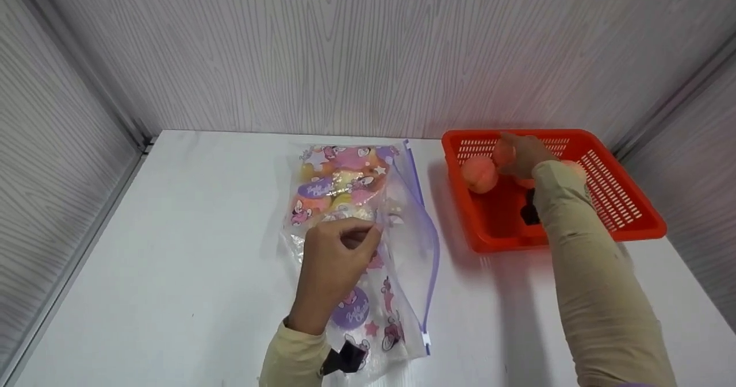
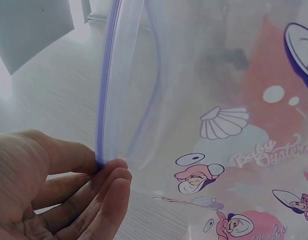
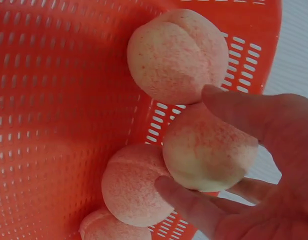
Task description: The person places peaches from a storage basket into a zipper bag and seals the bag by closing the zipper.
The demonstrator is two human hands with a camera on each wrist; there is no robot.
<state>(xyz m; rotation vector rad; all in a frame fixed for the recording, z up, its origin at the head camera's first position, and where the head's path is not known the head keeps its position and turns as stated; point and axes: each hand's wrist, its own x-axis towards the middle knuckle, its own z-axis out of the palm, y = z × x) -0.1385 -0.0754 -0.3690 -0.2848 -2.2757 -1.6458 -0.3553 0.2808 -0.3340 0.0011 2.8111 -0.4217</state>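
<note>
My left hand (image 1: 333, 260) pinches the purple zip edge of a clear plastic zip bag (image 2: 234, 170) between thumb and fingers, as the left wrist view shows. Pink and purple cartoon prints cover the bag, which lies on the table; yellow and orange shapes show through its far part. Over at the red basket (image 1: 658, 226), my right hand (image 1: 526, 154) reaches inside and holds a peach (image 3: 209, 150), thumb on one side and fingers on the other. Close around it in the right wrist view are other peaches: one above (image 3: 176, 55), one beside it (image 3: 136, 185), one at the lower edge (image 3: 114, 228).
The white table (image 1: 190, 249) backs onto a grey wood-grain panel (image 1: 322, 53), with similar panels at both sides. Perforated walls surround the basket, which stands right of the bag. A white slider (image 1: 426, 338) sits at the near end of the bag's zip.
</note>
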